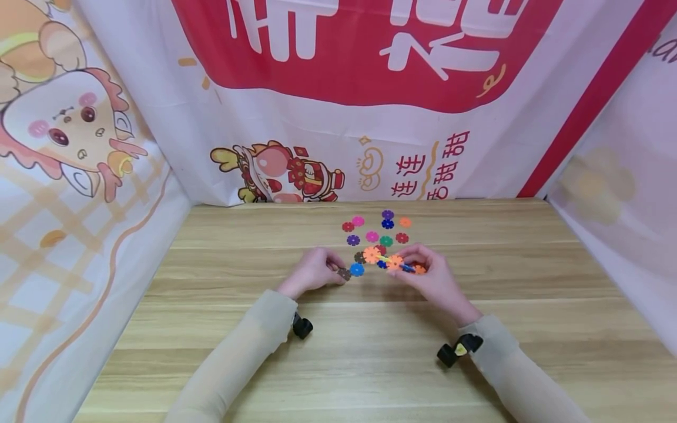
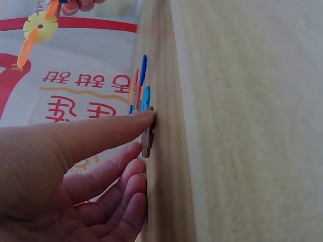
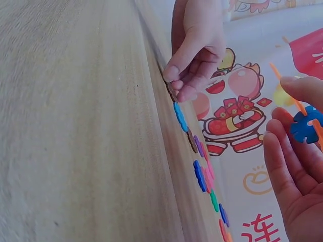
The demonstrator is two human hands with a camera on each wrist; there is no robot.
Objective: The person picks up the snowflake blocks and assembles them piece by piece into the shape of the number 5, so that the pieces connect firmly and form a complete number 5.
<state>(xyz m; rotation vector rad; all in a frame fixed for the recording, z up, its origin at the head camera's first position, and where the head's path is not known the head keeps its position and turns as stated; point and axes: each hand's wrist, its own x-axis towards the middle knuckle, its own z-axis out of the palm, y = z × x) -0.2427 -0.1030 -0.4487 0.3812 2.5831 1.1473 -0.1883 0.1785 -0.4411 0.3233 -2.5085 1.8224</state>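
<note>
My left hand (image 1: 317,270) pinches a brown notched plastic disc (image 1: 344,274) at the tabletop. In the left wrist view the thumb lies over this brown disc (image 2: 147,138), with the index fingertip beside it. My right hand (image 1: 431,275) holds a joined chain of snowflake discs (image 1: 372,254) above the table: orange, yellow, orange, blue and orange pieces slotted crosswise. Its blue disc (image 3: 305,125) shows between thumb and fingers in the right wrist view. A light blue disc (image 1: 357,269) lies just right of the brown one.
Several loose discs lie farther back, including a green disc (image 1: 386,241), a pink disc (image 1: 372,237) and a purple disc (image 1: 353,239). The wooden table (image 1: 338,364) meets a printed cloth (image 1: 338,129) at the back. Black cameras (image 1: 302,326) sit on both wrists.
</note>
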